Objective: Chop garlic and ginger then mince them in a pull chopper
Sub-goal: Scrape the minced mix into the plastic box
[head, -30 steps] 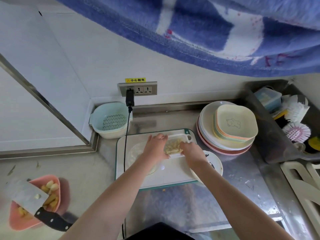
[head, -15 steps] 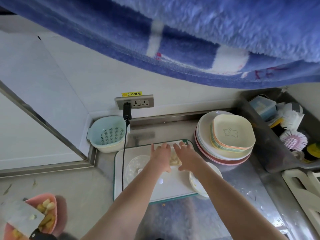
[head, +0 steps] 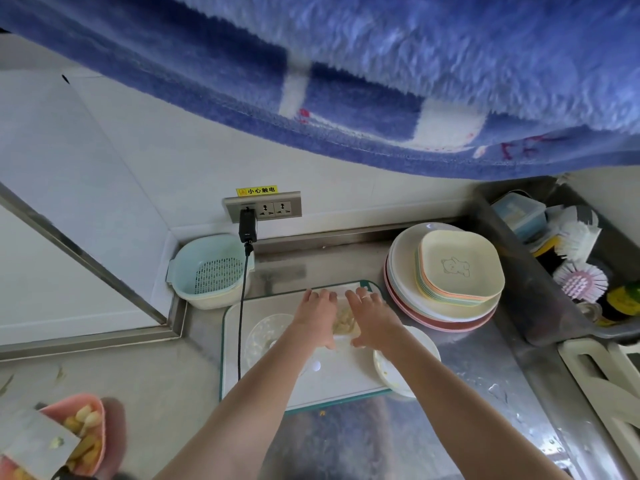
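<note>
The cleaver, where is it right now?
In the head view the cleaver is at the bottom left corner, lying across the pink bowl, far from both hands.

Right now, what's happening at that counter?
A person stands at a steel counter with both hands over a white cutting board. The left hand and right hand lie with fingers stretched out on either side of a small pile of pale chopped bits, seemingly gathering it. A clear round bowl sits on the board by the left hand. A cleaver rests across a pink dish of pieces at lower left, untouched.
</note>
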### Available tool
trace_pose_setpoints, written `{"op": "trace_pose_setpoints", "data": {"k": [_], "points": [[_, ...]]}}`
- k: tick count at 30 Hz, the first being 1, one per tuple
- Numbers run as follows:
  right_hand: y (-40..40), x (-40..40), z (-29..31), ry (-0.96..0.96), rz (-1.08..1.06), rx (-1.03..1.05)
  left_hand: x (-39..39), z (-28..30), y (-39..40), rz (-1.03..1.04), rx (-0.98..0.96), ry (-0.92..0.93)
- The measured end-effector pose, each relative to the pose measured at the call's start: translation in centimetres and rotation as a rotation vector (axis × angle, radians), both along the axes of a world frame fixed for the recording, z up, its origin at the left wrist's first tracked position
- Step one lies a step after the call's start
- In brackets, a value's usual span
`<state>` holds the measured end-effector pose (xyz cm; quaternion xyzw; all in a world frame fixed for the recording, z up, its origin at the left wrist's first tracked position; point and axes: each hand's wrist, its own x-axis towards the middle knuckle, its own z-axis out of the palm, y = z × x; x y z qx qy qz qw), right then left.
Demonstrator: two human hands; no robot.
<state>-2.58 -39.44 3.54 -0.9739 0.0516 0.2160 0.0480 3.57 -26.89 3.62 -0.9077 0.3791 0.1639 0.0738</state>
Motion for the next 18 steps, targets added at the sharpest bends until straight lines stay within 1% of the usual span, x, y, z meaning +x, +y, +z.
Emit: {"op": "trace_pose_setpoints", "data": {"k": [3,6,11,13,16,18], "points": [[-0.6,-0.2,0.0,0.019,0.003,-0.024,0.2,-0.2,0.9,0.01,-0.009,0.035],[-0.9,-0.3,0.0,-0.01,-0.02,0.008,0.1,-0.3,1.0,0.031,-0.033,0.063],[-1.2,-1.2,0.0,-0.039,-0.034,0.06,-0.2,-0.7,1.5,-0.012,-0.068,0.039],[-1.8,-2.0,0.1,-0.113,-0.116,0.171,-0.1,-0.6,2.1,-0.045,-0.068,0.066],[-3.4,-4.7,-0.5,-0.274,-0.313,0.414,0.1,-0.6,3.3,-0.005,-0.112,0.135],[-4.2,-6.8,-0.9,-0.318,-0.472,0.458,0.1,-0.6,4.2,0.061,-0.141,0.204]]}}
